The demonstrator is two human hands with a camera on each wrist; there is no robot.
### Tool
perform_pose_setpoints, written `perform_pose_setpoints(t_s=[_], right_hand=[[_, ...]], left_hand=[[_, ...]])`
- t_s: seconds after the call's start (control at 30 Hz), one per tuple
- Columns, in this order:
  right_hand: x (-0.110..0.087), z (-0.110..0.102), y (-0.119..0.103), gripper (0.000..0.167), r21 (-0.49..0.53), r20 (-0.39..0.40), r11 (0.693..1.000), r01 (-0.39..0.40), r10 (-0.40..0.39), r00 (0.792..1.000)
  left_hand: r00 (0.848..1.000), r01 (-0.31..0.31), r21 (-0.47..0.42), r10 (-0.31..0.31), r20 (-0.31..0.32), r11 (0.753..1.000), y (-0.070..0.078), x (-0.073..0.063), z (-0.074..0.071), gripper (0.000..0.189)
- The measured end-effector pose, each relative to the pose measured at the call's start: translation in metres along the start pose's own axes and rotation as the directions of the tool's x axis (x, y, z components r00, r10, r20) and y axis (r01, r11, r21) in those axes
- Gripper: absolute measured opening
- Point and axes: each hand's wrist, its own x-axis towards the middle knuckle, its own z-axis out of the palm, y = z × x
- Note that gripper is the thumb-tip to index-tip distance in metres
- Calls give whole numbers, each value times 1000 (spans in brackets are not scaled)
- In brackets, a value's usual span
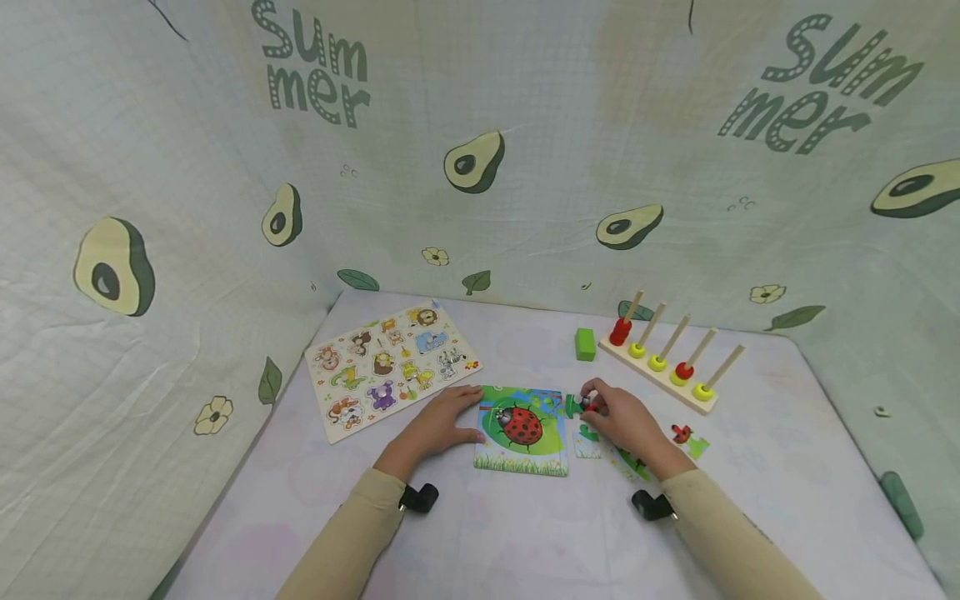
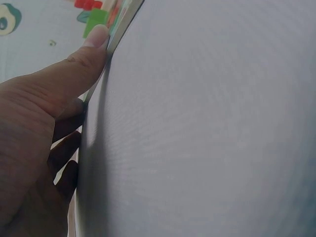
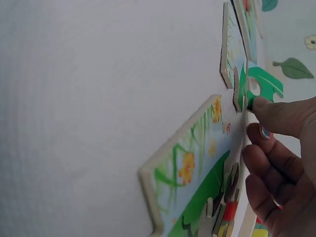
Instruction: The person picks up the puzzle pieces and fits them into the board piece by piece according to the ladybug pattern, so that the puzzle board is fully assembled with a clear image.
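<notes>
The ladybug picture board [image 1: 519, 454] lies flat in front of the person. Along its left edge rests the left hand [image 1: 444, 421], thumb and fingers apart; the left wrist view shows the thumb against the board's rim. Just right of the board, the right hand [image 1: 618, 421] pinches a green puzzle piece [image 3: 269, 85] between thumb and fingers. Near that hand lie a grass-printed puzzle piece [image 1: 587, 447] and a larger flowered puzzle piece [image 3: 190, 168], partly covered by the hand in the head view. A red and green puzzle piece [image 1: 697, 447] lies beyond the right wrist.
An animal peg puzzle [image 1: 395, 360] sits at the back left. Behind the right hand stand a green block [image 1: 585, 344] and a wooden peg stacker [image 1: 660, 372] with red and yellow rings. A patterned cloth [image 1: 525, 208] rises behind the table.
</notes>
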Motion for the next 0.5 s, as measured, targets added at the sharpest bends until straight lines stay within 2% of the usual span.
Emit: perform_pose_setpoints(t_s=[0.27, 0.5], right_hand=[[-6, -5, 0, 23, 165, -19, 986, 2, 1, 1000], [-6, -5, -3, 23, 194, -61, 981, 27, -16, 998]], left_hand=[[1000, -7, -1, 7, -1, 1000, -1, 0, 1, 84], [1000, -5, -8, 5, -1, 1000, -2, 1, 1, 83]])
